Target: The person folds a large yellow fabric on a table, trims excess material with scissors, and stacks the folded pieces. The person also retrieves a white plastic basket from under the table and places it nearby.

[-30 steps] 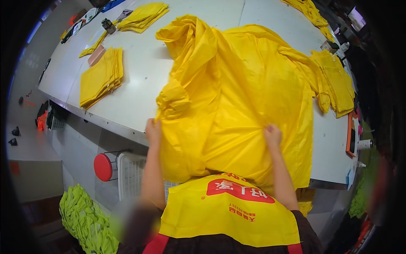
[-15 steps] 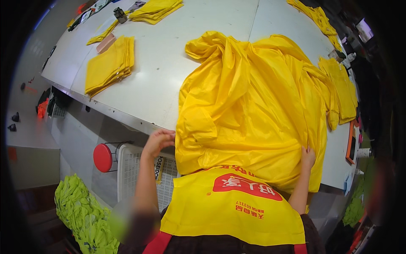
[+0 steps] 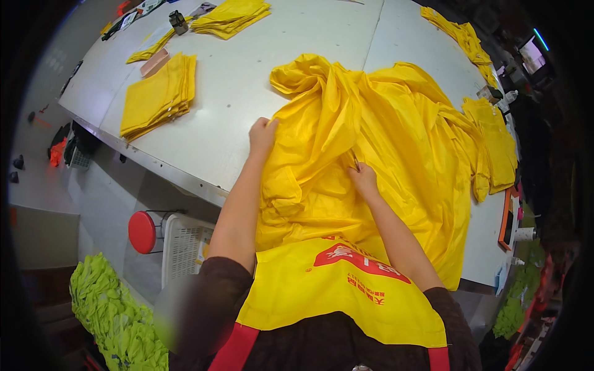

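Note:
A large yellow garment (image 3: 396, 161) of thin, shiny fabric lies crumpled over the table's near edge, and its lower part hangs toward my body. At its left edge my left hand (image 3: 263, 133) is closed, pinching the fabric. My right hand (image 3: 365, 179) lies over the middle of the garment, fingers closed around a small, slim dark tool (image 3: 356, 164) whose tip points away from me at a fold. The tool looks like thread snips, though most of it is hidden in the hand. I wear a yellow apron (image 3: 346, 297) with red straps.
Folded yellow stacks lie on the white table (image 3: 216, 123): one pile (image 3: 159, 96) at left, another (image 3: 492, 142) at right. A pink box (image 3: 154, 63) sits by the left pile. Below are a red stool (image 3: 142, 232), a white basket (image 3: 182, 247) and lime-green fabric (image 3: 114, 315).
My left hand has moved up and away from me along the garment's left edge and now grips it. The right hand has shifted left from the garment's right side to its middle.

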{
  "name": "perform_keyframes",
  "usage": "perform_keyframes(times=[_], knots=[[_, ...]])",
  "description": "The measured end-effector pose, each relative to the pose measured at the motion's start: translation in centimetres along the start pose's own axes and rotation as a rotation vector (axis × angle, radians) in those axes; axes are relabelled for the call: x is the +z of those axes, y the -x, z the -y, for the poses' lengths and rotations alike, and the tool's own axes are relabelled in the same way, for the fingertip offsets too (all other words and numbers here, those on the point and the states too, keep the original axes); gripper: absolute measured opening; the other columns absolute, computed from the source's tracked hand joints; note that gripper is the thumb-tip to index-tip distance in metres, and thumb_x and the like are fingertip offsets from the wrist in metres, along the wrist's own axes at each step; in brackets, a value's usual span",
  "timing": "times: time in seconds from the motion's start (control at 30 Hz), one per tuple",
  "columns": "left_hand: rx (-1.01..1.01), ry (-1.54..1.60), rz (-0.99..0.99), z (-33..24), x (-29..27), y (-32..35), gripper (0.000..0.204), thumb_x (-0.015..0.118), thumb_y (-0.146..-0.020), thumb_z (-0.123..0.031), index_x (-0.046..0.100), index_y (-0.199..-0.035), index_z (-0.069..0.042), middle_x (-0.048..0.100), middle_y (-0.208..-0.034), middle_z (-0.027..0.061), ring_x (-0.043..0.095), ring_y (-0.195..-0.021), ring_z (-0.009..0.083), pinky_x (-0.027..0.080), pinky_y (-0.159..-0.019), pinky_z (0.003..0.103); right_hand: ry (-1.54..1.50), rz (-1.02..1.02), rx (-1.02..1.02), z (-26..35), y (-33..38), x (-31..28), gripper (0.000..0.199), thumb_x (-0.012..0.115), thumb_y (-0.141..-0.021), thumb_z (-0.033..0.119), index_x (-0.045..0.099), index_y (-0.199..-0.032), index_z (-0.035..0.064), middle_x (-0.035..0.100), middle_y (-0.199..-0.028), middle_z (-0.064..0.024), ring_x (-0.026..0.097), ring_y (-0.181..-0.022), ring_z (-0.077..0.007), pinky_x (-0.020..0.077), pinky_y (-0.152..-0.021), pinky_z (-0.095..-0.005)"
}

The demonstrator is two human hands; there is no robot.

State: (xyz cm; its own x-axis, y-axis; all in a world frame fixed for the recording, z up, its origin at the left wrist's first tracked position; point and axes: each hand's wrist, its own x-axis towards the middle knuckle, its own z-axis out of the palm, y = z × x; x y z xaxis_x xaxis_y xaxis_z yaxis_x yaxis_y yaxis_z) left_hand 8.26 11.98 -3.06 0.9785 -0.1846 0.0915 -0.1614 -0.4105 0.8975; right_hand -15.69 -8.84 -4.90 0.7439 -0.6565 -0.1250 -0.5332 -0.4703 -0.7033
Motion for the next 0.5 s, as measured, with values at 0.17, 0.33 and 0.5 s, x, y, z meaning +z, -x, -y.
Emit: perform_keyframes(times=[0.17,0.33,0.5], knots=[[-0.386,0.104,-0.25,9.5,-8.8,4.3,0.02,0.062,-0.074,-0.019,0.053,-0.068,-0.001,0.051,-0.061,0.005,0.046,-0.057,0.0156,0.04,-0.056,0.032,-0.066,0.199,0.037,0.6,1.5,-0.3,0.028,0.065,-0.074,0.024,0.054,-0.073,-0.0021,0.056,-0.063,-0.0138,0.055,-0.059,-0.02,0.0426,-0.057,-0.0333],[-0.431,-0.757,0.128,2.7,-11.1,8.4,0.031,0.057,-0.075,-0.03,0.059,-0.091,-0.003,0.064,-0.093,0.0164,0.06,-0.09,0.0339,0.046,-0.077,0.041,-0.537,-0.024,0.134,-0.1,2.4,0.3,0.03,0.066,-0.076,0.028,0.056,-0.078,-0.0002,0.049,-0.057,-0.002,0.048,-0.054,-0.0177,0.0403,-0.051,-0.0334],[-0.36,-0.861,0.317,0.9,-11.7,6.6,0.04,0.06,-0.074,-0.035,0.057,-0.099,-0.005,0.063,-0.097,0.0164,0.059,-0.093,0.0328,0.046,-0.08,0.039,-0.803,0.291,0.441,8.0,0.3,-3.9,0.03,0.067,-0.077,0.032,0.061,-0.089,0.0055,0.053,-0.064,0.0003,0.053,-0.062,-0.0131,0.0433,-0.056,-0.027]])
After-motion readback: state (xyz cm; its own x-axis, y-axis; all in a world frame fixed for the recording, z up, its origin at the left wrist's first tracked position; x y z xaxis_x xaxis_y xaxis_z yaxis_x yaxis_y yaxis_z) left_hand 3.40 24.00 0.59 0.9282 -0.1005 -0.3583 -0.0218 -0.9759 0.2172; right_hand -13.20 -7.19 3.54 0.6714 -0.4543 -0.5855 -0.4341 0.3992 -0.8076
